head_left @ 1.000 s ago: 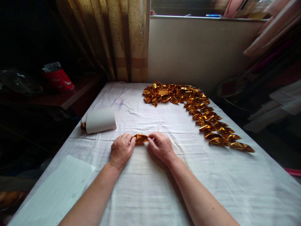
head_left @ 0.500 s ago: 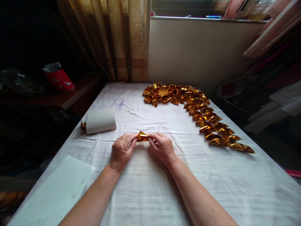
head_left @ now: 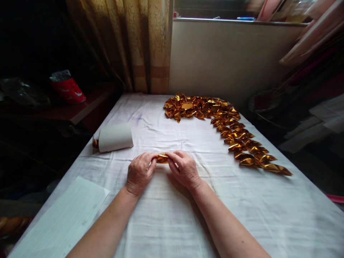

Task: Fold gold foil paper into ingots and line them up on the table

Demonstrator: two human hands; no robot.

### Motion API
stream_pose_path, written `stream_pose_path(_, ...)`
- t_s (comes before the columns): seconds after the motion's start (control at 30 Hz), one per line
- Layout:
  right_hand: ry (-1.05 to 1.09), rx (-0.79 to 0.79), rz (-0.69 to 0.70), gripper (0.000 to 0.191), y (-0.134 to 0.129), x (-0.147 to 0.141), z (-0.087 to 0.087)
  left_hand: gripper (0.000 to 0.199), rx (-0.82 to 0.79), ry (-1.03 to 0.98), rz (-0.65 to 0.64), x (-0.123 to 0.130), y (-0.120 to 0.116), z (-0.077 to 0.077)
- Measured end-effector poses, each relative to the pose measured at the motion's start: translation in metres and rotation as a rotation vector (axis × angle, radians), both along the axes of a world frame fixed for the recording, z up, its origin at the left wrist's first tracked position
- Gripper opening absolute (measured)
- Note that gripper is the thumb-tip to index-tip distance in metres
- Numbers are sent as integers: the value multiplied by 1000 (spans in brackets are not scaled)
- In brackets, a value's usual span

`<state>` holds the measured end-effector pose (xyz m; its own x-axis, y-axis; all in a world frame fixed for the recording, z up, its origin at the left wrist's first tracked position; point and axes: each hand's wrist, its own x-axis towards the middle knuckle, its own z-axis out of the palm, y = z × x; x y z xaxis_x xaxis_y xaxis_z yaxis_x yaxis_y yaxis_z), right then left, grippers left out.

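Between my hands is a small folded piece of shiny gold foil paper [head_left: 162,158], held just above the cloth. My left hand [head_left: 140,172] pinches its left end between thumb and fingers. At the other end, my right hand [head_left: 185,167] is closed on it, with the fingertips lying along the top edge. Part of the foil is hidden behind the fingers. Many similar gold foil pieces [head_left: 187,106] lie heaped at the back of the table, and a trail of them [head_left: 238,138] runs down toward the right edge.
A white table [head_left: 161,222] carries a rolled white sheet [head_left: 115,137] with gold inside at the left. A lined paper sheet [head_left: 68,215] lies at front left. Beyond stand a red container [head_left: 68,89] on a dark shelf, a curtain [head_left: 139,43] and the wall [head_left: 228,57].
The middle of the foil piece has gone from a raised point to a flatter, lower shape. My right fingertips have shifted left over its top.
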<state>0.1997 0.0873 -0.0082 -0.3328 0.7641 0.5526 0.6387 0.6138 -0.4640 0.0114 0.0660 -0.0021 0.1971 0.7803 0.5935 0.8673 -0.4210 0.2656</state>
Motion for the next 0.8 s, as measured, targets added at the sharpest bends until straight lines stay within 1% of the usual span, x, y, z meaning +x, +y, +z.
stream_pose_path(0.13,-19,4,-42,25,-1,-1,1,15,33,3,14,1,-1,2)
stream_pose_path(0.27,-9,-8,-92,24,-2,-4,-2,14,10,5,50,2,-2,2)
stream_pose_path(0.47,20,-104,-150,18,-3,-6,-5,16,-47,-18,83,2,-1,1)
stream_pose_path(0.63,-6,-178,-61,20,-1,-4,-6,17,-179,32,99,1,1,-2)
stream_pose_path(0.8,11,-213,-27,21,-1,-5,-6,18,-202,85,118,1,2,-3)
